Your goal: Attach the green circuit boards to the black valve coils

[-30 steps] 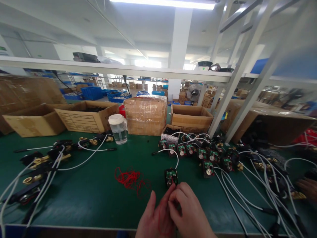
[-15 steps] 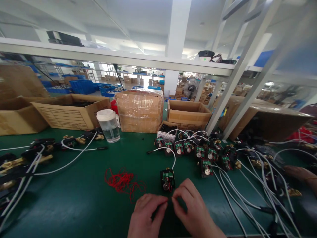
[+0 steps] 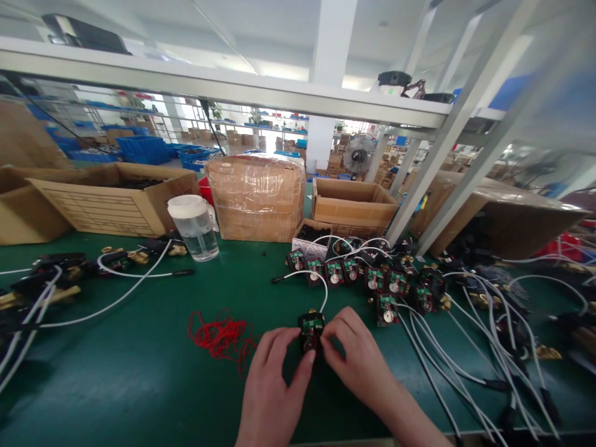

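Green worktop (image 3: pixel 139 379) is backed by a row of cartons, with a pale shelf (image 3: pixel 233 87) mounted above. Near the front edge, a black-cased circuit unit (image 3: pixel 311 324) is set with its board exposed; a white cable (image 3: pixel 325 292) is looped out from its far side.

Step in hand, as judged: close finger work at the unit's near end, by its fine wiring. The casing is steadied by the left hand (image 3: pixel 270 385), its thumb and fingers spread around the left side and near edge. By the right hand (image 3: pixel 361 357), thumb and forefinger are held together at the right edge; whether a wire is pinched there cannot be told. From this hold, a steady casing and a light, exact fingertip touch are judged to be called for.

A tangle of red wire (image 3: pixel 218 335) is laid left of the unit; similar units (image 3: pixel 334 273) are grouped beyond, to the right.

Writing: dark characters are borne on the handle side of a lidded container (image 3: pixel 193 230), too small to be read. Ruled lines are printed on an open carton (image 3: pixel 97 208). No brand can be made out.
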Demonstrator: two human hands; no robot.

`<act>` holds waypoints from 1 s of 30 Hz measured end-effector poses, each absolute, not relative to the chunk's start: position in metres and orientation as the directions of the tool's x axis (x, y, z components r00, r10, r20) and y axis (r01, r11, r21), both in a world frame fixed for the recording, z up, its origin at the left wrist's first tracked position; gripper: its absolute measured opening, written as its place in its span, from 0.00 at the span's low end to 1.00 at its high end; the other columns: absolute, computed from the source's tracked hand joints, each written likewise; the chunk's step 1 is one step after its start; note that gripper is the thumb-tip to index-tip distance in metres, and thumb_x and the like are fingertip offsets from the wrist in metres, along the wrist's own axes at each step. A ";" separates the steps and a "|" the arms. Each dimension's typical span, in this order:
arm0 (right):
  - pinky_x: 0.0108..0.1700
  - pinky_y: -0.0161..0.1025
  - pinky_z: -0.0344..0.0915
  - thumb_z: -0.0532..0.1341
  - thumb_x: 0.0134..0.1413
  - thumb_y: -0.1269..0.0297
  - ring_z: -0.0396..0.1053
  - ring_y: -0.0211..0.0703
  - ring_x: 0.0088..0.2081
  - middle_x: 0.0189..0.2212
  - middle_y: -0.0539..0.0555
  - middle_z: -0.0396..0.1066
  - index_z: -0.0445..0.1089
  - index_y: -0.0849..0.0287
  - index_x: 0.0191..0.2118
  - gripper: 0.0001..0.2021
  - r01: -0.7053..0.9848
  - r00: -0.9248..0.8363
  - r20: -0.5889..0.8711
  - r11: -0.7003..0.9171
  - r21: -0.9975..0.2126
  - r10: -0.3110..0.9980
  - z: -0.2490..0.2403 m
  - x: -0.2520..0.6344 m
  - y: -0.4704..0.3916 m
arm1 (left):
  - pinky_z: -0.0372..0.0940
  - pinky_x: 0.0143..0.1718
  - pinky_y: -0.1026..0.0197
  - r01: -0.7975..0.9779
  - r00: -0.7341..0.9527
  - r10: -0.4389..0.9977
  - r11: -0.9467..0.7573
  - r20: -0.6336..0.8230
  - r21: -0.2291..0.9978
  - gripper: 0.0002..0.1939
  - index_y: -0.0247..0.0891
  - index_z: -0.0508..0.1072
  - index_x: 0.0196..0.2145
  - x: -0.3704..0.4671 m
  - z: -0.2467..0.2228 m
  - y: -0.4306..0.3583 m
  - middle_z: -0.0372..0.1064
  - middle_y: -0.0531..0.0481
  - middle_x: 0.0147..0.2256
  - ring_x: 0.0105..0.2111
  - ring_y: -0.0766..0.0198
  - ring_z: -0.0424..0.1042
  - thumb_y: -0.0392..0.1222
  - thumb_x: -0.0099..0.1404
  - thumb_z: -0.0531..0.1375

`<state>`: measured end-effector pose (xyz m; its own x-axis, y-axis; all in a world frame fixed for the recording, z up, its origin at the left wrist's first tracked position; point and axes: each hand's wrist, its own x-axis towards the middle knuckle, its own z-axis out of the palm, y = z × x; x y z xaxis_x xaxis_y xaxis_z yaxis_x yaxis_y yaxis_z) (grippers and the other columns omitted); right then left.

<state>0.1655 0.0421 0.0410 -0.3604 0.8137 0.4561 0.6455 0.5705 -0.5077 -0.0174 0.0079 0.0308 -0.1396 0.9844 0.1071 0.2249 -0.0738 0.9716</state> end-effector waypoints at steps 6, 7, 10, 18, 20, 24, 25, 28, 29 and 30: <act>0.39 0.39 0.62 0.58 0.57 0.80 0.64 0.43 0.38 0.35 0.52 0.67 0.66 0.57 0.36 0.09 0.533 -0.512 0.461 0.689 -0.491 0.725 0.059 0.166 0.028 | 0.64 0.62 0.48 0.539 0.091 0.894 -0.414 0.438 0.733 0.26 0.50 0.69 0.59 -0.035 0.013 0.025 0.69 0.50 0.60 0.60 0.58 0.68 0.30 0.69 0.50; 0.39 0.38 0.62 0.58 0.56 0.80 0.64 0.43 0.39 0.35 0.52 0.67 0.66 0.57 0.35 0.10 0.524 -0.547 0.447 0.706 -0.477 0.708 0.062 0.166 0.023 | 0.63 0.64 0.48 0.581 0.176 0.876 -0.460 0.448 0.671 0.30 0.51 0.67 0.61 -0.037 0.014 0.029 0.67 0.52 0.62 0.62 0.60 0.66 0.27 0.68 0.49; 0.38 0.36 0.62 0.58 0.52 0.81 0.64 0.42 0.37 0.33 0.51 0.67 0.64 0.57 0.33 0.10 0.502 -0.619 0.434 0.755 -0.422 0.654 0.063 0.167 0.008 | 0.59 0.67 0.43 0.667 0.361 0.825 -0.554 0.434 0.498 0.41 0.52 0.59 0.66 -0.036 0.017 0.037 0.61 0.53 0.67 0.67 0.58 0.60 0.22 0.59 0.53; 0.35 0.36 0.59 0.57 0.50 0.81 0.63 0.41 0.36 0.30 0.51 0.68 0.64 0.56 0.32 0.11 0.502 -0.625 0.462 0.777 -0.380 0.629 0.045 0.172 -0.001 | 0.65 0.64 0.42 0.744 0.474 0.716 -0.637 0.512 0.201 0.35 0.38 0.59 0.65 -0.021 0.006 0.043 0.65 0.42 0.64 0.64 0.52 0.64 0.31 0.63 0.63; 0.36 0.36 0.59 0.57 0.50 0.81 0.64 0.41 0.36 0.31 0.51 0.68 0.64 0.57 0.32 0.11 0.502 -0.621 0.463 0.775 -0.384 0.632 0.045 0.173 0.000 | 0.65 0.63 0.42 0.744 0.487 0.696 -0.647 0.528 0.167 0.33 0.36 0.60 0.65 -0.021 0.005 0.043 0.66 0.40 0.64 0.64 0.52 0.65 0.34 0.64 0.63; 0.36 0.35 0.59 0.57 0.50 0.82 0.64 0.41 0.36 0.31 0.51 0.68 0.64 0.57 0.32 0.11 0.515 -0.613 0.452 0.761 -0.393 0.648 0.047 0.173 0.000 | 0.64 0.64 0.41 0.742 0.485 0.698 -0.647 0.527 0.174 0.32 0.35 0.60 0.65 -0.022 0.004 0.042 0.65 0.40 0.64 0.64 0.51 0.64 0.37 0.65 0.63; 0.35 0.35 0.59 0.57 0.49 0.82 0.64 0.41 0.36 0.31 0.51 0.68 0.64 0.57 0.32 0.11 0.519 -0.612 0.449 0.758 -0.394 0.652 0.047 0.173 0.000 | 0.64 0.64 0.40 0.743 0.476 0.702 -0.644 0.530 0.185 0.32 0.35 0.60 0.65 -0.022 0.004 0.042 0.66 0.40 0.64 0.64 0.51 0.64 0.36 0.65 0.62; 0.36 0.35 0.60 0.59 0.48 0.83 0.64 0.41 0.36 0.31 0.51 0.68 0.64 0.57 0.32 0.12 0.530 -0.613 0.433 0.750 -0.395 0.661 0.048 0.173 -0.001 | 0.65 0.64 0.41 0.737 0.441 0.707 -0.637 0.554 0.225 0.29 0.36 0.62 0.64 -0.019 0.004 0.041 0.68 0.41 0.62 0.63 0.52 0.66 0.35 0.66 0.61; 0.36 0.35 0.60 0.59 0.48 0.83 0.64 0.41 0.36 0.31 0.51 0.68 0.64 0.57 0.32 0.12 0.534 -0.613 0.426 0.746 -0.398 0.665 0.048 0.173 -0.001 | 0.65 0.64 0.41 0.734 0.428 0.709 -0.635 0.561 0.243 0.28 0.36 0.63 0.63 -0.017 0.003 0.041 0.68 0.41 0.62 0.63 0.52 0.66 0.34 0.66 0.60; 0.36 0.35 0.60 0.59 0.48 0.83 0.64 0.41 0.37 0.32 0.51 0.68 0.64 0.57 0.32 0.12 0.537 -0.612 0.418 0.741 -0.403 0.672 0.049 0.174 -0.001 | 0.64 0.64 0.41 0.730 0.416 0.714 -0.631 0.563 0.261 0.27 0.37 0.63 0.63 -0.016 0.003 0.041 0.69 0.41 0.62 0.63 0.52 0.67 0.33 0.66 0.60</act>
